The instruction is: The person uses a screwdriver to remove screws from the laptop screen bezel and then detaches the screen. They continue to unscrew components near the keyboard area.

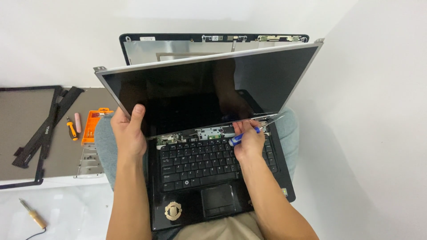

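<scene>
A black laptop [195, 209] rests on my lap with its keyboard [209, 162] facing up. Its bare screen panel [213, 89] is loose from the lid back cover [178, 44] and tilts forward over the hinge area. My left hand [129, 131] grips the panel's lower left edge, thumb on the glass. My right hand [247, 140] holds a blue-handled screwdriver [240, 137] at the panel's lower right edge, its metal shaft pointing right toward the hinge.
To the left lie a detached black screen bezel [44, 129], an orange bit case [92, 125], a small orange screwdriver [71, 129], a pink stick [78, 122] and a clear tray [90, 161]. A wooden-handled tool [32, 214] lies on the white floor. White walls stand behind and right.
</scene>
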